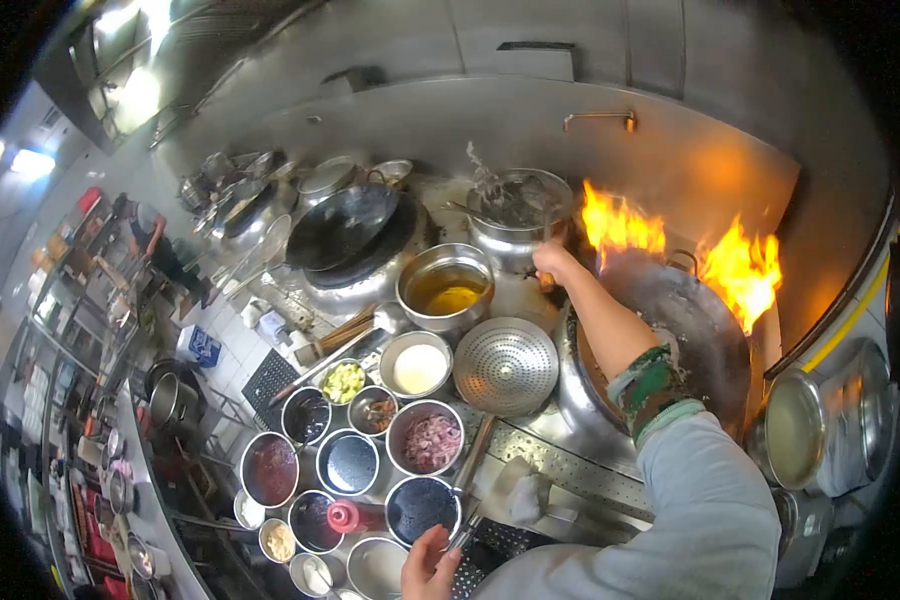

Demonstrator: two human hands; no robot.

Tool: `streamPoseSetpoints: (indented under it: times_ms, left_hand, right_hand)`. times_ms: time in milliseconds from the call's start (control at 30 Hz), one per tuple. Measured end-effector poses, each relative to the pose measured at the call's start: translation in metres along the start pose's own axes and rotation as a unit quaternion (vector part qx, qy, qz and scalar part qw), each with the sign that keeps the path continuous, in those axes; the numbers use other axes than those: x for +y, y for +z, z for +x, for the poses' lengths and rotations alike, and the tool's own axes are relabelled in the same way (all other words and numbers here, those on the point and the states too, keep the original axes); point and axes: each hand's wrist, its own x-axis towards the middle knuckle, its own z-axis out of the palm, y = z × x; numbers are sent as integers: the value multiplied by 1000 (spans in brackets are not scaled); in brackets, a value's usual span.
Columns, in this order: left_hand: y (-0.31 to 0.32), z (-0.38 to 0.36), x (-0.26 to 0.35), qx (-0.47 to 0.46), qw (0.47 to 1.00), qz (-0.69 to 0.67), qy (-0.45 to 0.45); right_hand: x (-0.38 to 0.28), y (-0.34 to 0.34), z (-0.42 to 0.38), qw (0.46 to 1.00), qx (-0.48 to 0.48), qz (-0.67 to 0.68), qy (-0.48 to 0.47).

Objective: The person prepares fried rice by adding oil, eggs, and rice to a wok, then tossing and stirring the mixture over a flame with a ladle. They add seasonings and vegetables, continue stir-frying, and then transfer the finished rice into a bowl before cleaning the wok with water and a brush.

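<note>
My right hand (555, 264) is closed around the wooden handle of a long metal cooking tool. The tool's shaft points up toward the steel pot (505, 240), and its head is not clear to me. Below my right forearm sits a large wok (705, 325) on the burner, with tall flames (745, 270) at its far rim. My left hand (430, 570) is low in the view, fingers apart, close to a small metal piece (464, 532) and a steel container of dark liquid (425, 508). I see nothing clearly held in it.
Steel containers of chopped meat (432, 443), green pieces (344, 382) and sauces stand left of a perforated strainer (507, 366). A red squeeze bottle (350, 517) lies among them. Behind are a pot of yellow oil (450, 295) and another wok (345, 228). A person (150, 240) stands far left.
</note>
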Motion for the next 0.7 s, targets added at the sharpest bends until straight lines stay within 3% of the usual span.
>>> streamPoseSetpoints:
  times_ms: [67,100,133,167,200,233,333,467,500,533,600,700]
  left_hand:
    - [-15,-7,-12,38,999,-2,-3]
    - [-23,-14,-13,50,999,-10,-15]
    - [-30,-19,-12,60,998,-17,-26]
    - [-34,-23,-3,56,997,-34,-36]
    - [-41,-26,-9,61,997,-44,-30]
    - [-49,-31,-20,66,996,-54,-25]
    - [-62,-41,-18,93,995,-31,-19]
    - [-68,-48,-11,103,994,-39,-26]
    - [-68,-50,-4,99,994,-38,-32]
    - [-68,-51,1,96,994,-36,-39]
    - [-68,-50,6,86,994,-50,-45]
    - [-68,-40,21,51,997,-38,-35]
  right_hand:
    - [-66,-42,-60,982,-69,164,61]
    - [-44,-53,-37,911,-129,392,26]
    - [-21,-68,-6,783,-181,596,-8]
    - [-30,-83,3,921,-195,327,79]
    - [-45,-95,0,969,-188,26,158]
    - [-98,-79,-71,969,-79,-225,71]
    - [-97,-54,-109,979,31,-195,-40]
    - [-108,-65,-97,987,-81,-14,140]
    - [-56,-73,-42,900,-167,361,179]
    - [-57,-76,-51,835,-181,490,172]
    - [-65,-85,-81,654,-197,716,143]
    - [-86,-105,-119,626,-201,746,105]
